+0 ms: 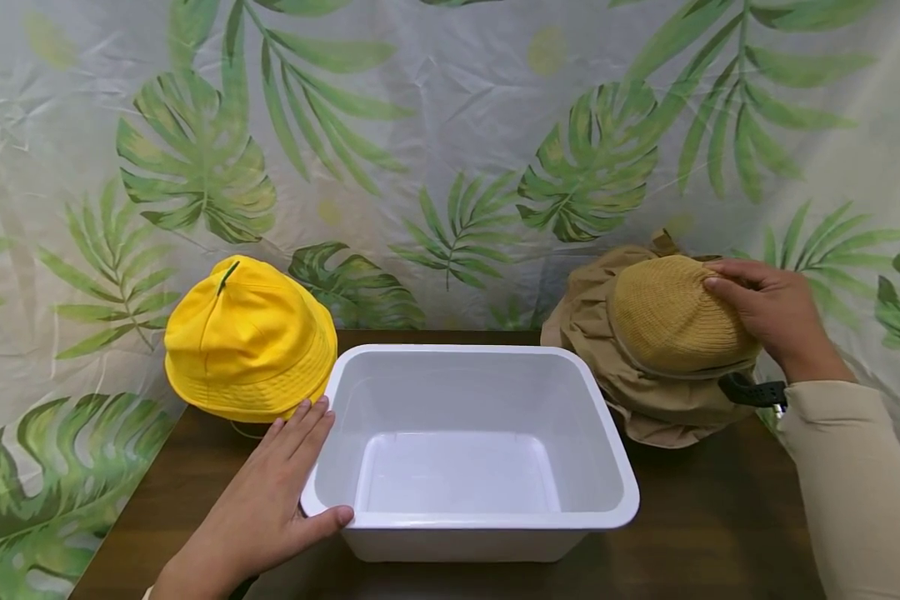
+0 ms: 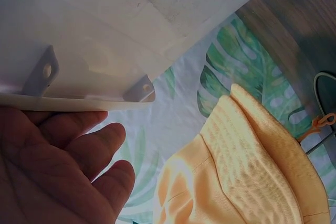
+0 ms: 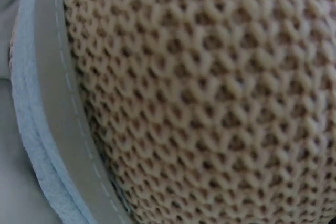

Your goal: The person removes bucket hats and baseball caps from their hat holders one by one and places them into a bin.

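My right hand [image 1: 776,308] pinches the crown of a mustard knit hat [image 1: 671,312] between thumb and fingers. Its coarse weave and stitched edge band [image 3: 68,93] fill the right wrist view. Under and behind it is a wide-brimmed khaki hat [image 1: 585,325], partly covered. In the middle stands a white plastic tub [image 1: 461,521] with nothing inside. My left hand [image 1: 270,483] rests on the tub's left rim, fingers extended. Just beyond those fingertips is a yellow bucket hat [image 1: 247,333] with a small green stem on top; the left wrist view shows its stitched brim [image 2: 252,156].
All of this stands on a dark wooden table [image 1: 690,517]. A leaf-patterned cloth [image 1: 465,100] hangs behind it. Beneath the yellow hat, part of a thin wire [image 2: 317,85] shows, with an orange cord [image 2: 320,121] beside it.
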Demonstrator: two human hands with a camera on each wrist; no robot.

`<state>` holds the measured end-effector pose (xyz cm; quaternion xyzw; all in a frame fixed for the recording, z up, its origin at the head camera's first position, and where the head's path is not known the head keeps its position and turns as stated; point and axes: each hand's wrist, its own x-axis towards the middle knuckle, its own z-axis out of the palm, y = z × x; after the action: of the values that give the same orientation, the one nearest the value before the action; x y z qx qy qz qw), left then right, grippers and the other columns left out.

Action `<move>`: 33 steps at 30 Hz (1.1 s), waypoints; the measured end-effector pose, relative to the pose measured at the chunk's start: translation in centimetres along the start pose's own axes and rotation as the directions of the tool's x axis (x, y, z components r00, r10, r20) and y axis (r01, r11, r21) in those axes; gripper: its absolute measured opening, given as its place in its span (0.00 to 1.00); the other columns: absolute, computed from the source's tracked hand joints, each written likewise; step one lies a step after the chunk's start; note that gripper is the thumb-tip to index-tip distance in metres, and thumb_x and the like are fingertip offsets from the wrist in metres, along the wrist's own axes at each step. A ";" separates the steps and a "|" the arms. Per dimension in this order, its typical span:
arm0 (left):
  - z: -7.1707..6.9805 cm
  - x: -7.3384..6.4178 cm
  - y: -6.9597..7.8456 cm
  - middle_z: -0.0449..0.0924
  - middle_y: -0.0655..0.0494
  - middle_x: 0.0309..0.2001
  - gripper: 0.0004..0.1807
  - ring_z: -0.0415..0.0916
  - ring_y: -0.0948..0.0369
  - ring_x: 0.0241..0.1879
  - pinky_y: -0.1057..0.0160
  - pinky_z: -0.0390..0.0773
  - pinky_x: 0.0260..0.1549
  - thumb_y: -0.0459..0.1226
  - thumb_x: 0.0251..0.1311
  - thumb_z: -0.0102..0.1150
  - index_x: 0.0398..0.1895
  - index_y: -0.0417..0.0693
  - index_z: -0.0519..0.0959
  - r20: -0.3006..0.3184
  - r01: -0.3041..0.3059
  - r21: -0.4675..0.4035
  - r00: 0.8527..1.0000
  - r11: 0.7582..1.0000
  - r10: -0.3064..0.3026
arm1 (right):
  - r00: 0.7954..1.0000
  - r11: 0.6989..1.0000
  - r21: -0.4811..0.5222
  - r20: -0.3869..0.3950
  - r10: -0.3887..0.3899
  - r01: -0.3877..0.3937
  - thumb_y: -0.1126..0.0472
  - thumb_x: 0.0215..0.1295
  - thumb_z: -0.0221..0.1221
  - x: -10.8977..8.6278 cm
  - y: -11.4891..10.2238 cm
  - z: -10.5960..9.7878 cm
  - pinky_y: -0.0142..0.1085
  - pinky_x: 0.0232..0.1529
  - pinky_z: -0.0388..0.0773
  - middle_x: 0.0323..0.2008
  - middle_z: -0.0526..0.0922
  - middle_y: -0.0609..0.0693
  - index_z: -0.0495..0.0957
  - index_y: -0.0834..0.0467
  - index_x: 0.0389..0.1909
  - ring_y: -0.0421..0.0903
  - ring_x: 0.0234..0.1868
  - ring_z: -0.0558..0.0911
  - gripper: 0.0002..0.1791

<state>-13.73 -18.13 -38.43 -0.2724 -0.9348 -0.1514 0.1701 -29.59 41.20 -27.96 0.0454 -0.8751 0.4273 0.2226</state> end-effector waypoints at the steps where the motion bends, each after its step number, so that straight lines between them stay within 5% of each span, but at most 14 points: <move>1: 0.0 0.0 0.0 0.56 0.46 0.76 0.52 0.52 0.47 0.74 0.60 0.38 0.73 0.64 0.56 0.60 0.73 0.37 0.62 0.001 0.000 0.000 1.000 1.000 0.000 | 1.000 1.000 -0.017 0.008 -0.010 0.011 0.51 0.66 0.65 0.0 0.1 0.1 0.14 0.48 0.66 0.46 0.79 0.24 0.83 0.58 0.56 0.29 0.60 0.71 0.22; 8: 0.1 0.1 0.1 0.57 0.46 0.75 0.52 0.53 0.46 0.74 0.61 0.37 0.73 0.64 0.56 0.61 0.73 0.37 0.62 -0.001 -0.002 -0.007 1.000 1.000 0.002 | 0.999 0.995 -0.101 0.049 -0.021 0.026 0.48 0.69 0.61 -0.1 0.9 0.5 0.20 0.56 0.66 0.58 0.75 0.30 0.78 0.57 0.62 0.29 0.62 0.68 0.26; 13: 0.1 0.0 0.1 0.57 0.45 0.75 0.52 0.54 0.46 0.73 0.65 0.34 0.72 0.63 0.56 0.62 0.73 0.37 0.62 -0.007 -0.007 -0.007 1.000 1.000 0.007 | 0.994 0.994 -0.101 0.107 -0.022 0.033 0.47 0.70 0.59 -0.2 1.2 0.3 0.43 0.72 0.56 0.72 0.65 0.43 0.71 0.57 0.69 0.43 0.74 0.58 0.30; 16: 0.1 0.0 0.1 0.57 0.46 0.75 0.52 0.53 0.46 0.73 0.66 0.33 0.72 0.64 0.56 0.62 0.73 0.37 0.62 -0.009 -0.009 -0.006 1.000 1.000 0.009 | 0.989 0.994 -0.112 0.145 0.001 0.015 0.46 0.70 0.59 -0.3 1.2 0.0 0.59 0.69 0.54 0.76 0.58 0.47 0.66 0.53 0.73 0.55 0.76 0.53 0.34; 20: 0.0 0.0 0.2 0.57 0.46 0.75 0.52 0.53 0.47 0.74 0.66 0.34 0.72 0.63 0.55 0.62 0.73 0.37 0.62 -0.008 -0.006 -0.007 1.000 1.000 0.005 | 0.980 0.992 -0.120 0.190 0.050 -0.027 0.44 0.68 0.60 -0.3 1.3 -0.4 0.67 0.63 0.56 0.78 0.51 0.51 0.60 0.47 0.76 0.63 0.75 0.52 0.38; 25: -0.1 0.0 0.3 0.56 0.48 0.76 0.51 0.52 0.48 0.74 0.66 0.34 0.72 0.63 0.56 0.62 0.74 0.38 0.62 0.009 0.020 -0.010 1.000 1.000 -0.020 | 0.975 0.992 -0.128 0.219 0.039 -0.011 0.46 0.69 0.60 -0.1 1.7 -0.5 0.64 0.66 0.55 0.77 0.53 0.49 0.59 0.46 0.77 0.60 0.76 0.51 0.38; 33: 0.0 0.0 0.3 0.58 0.47 0.75 0.51 0.54 0.47 0.73 0.67 0.33 0.71 0.61 0.54 0.64 0.73 0.37 0.63 -0.013 0.007 -0.007 1.000 1.000 -0.007 | 0.985 0.995 -0.091 0.170 -0.026 0.042 0.50 0.71 0.59 -0.1 2.6 -0.1 0.45 0.74 0.50 0.74 0.62 0.42 0.69 0.54 0.71 0.42 0.75 0.54 0.30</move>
<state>-13.56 -17.93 -38.36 -0.2690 -0.9341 -0.1568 0.1746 -30.20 42.88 -29.83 0.0855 -0.9091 0.3764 0.1569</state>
